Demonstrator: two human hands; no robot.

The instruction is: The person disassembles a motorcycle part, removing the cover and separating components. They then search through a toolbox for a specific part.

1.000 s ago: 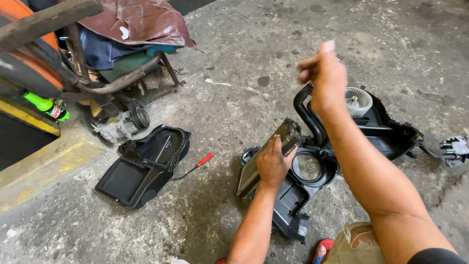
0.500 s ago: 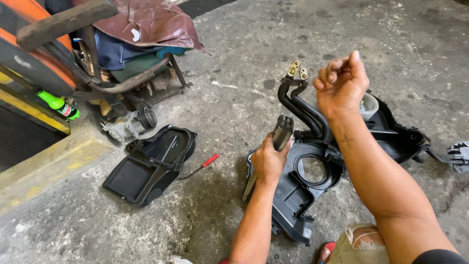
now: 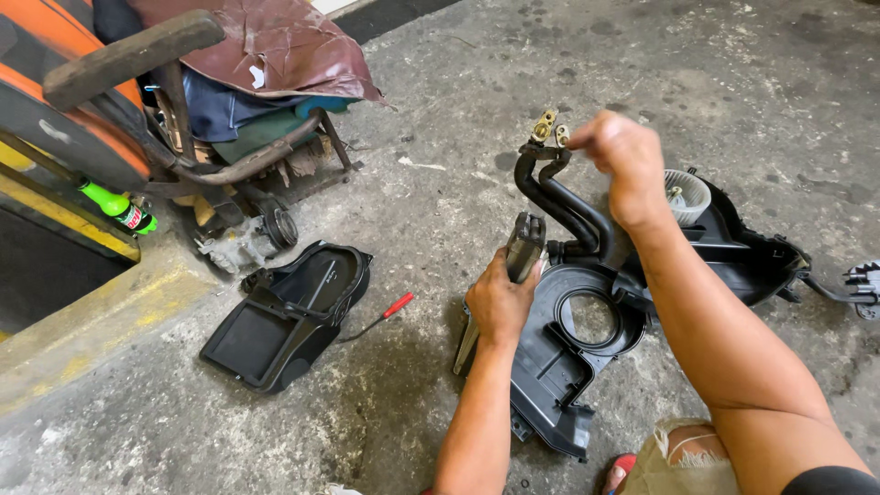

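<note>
My left hand [image 3: 500, 301] grips the edge of a flat finned radiator core [image 3: 524, 246], tilted up out of a black plastic blower housing [image 3: 559, 353] on the concrete. Two black insulated pipes [image 3: 561, 206] rise from the core and end in brass fittings [image 3: 548, 126]. My right hand [image 3: 623, 160] is closed around the top of the pipes next to the fittings. A white fan wheel [image 3: 686, 194] sits in the far part of the housing, behind my right wrist.
A separate black housing cover [image 3: 289, 316] lies to the left with a red-handled screwdriver [image 3: 380, 316] beside it. A metal compressor part [image 3: 243, 243] sits under an orange chair [image 3: 101, 101] piled with cloth. A green bottle [image 3: 117, 206] and a yellow-edged kerb [image 3: 82, 316] are at far left.
The core has tilted further upright and the pipes have risen clear of the housing. My right hand has closed on the pipe tops beside the fittings.
</note>
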